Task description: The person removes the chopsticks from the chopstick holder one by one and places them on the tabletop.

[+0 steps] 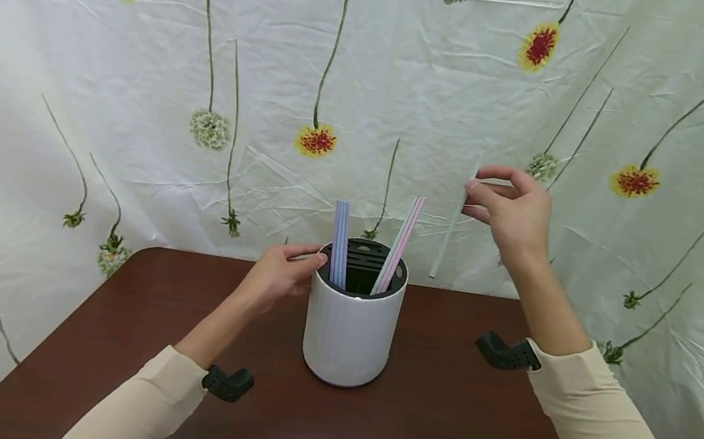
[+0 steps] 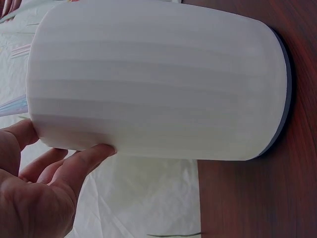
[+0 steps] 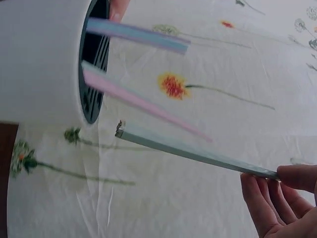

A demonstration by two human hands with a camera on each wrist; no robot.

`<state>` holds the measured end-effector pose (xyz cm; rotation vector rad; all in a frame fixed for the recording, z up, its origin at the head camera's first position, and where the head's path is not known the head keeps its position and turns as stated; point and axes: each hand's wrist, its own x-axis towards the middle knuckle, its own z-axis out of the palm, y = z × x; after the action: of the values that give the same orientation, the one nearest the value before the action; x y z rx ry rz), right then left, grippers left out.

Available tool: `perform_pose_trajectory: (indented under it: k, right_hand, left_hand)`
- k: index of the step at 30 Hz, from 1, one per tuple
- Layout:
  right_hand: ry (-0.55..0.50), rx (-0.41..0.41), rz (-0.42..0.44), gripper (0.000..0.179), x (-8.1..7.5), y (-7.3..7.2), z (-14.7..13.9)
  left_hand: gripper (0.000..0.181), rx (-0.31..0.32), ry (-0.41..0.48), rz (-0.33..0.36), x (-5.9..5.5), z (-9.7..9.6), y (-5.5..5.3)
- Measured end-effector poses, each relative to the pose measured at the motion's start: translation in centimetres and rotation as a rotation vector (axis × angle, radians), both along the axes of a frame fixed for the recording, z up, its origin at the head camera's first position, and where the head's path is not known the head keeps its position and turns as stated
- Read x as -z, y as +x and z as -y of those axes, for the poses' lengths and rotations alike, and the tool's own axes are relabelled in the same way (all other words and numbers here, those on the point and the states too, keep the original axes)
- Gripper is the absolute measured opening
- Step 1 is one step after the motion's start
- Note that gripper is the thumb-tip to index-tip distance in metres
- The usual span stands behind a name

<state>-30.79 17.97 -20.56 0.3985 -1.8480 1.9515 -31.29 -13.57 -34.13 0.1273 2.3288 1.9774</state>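
Observation:
A white cylindrical holder with a black slotted top stands upright on the table. My left hand rests its fingers against the holder's left side and upper rim; in the left wrist view the fingertips touch its wall. My right hand, raised to the right of the holder, pinches a thin pale green stick near its upper end. The stick hangs down, slightly tilted, apart from the holder, and its lower end looks silvery. Inside the holder stand blue-purple sticks and pink-and-white sticks, leaning apart.
Beneath the holder lies a dark reddish-brown table. A pale cloth printed with flowers hangs behind the table. Black straps with mounts sit at both wrists over cream sleeves.

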Motion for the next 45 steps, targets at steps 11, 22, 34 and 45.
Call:
perform_pose_trajectory:
  k: [11, 22, 34, 45]
  right_hand:
    - [0.345, 0.227, 0.171, 0.032, 5.2, 0.1, -8.5]
    - [0.493, 0.291, 0.439, 0.044, 12.8, 0.6, -16.9]
    - [0.606, 0.313, 0.600, 0.038, 20.6, 1.3, -23.0]
    - [0.703, 0.320, 0.661, 0.035, 23.9, 1.0, -25.0]
  left_hand:
    - [0.053, -0.010, -0.020, -0.003, 0.1, 0.4, 0.2]
    - [0.053, 0.001, -0.008, -0.008, 0.1, 0.4, 0.0]
    - [0.050, 0.007, 0.031, -0.002, 0.0, 0.0, 0.1]
    - [0.051, 0.003, 0.019, -0.009, -0.1, 0.0, 0.2]
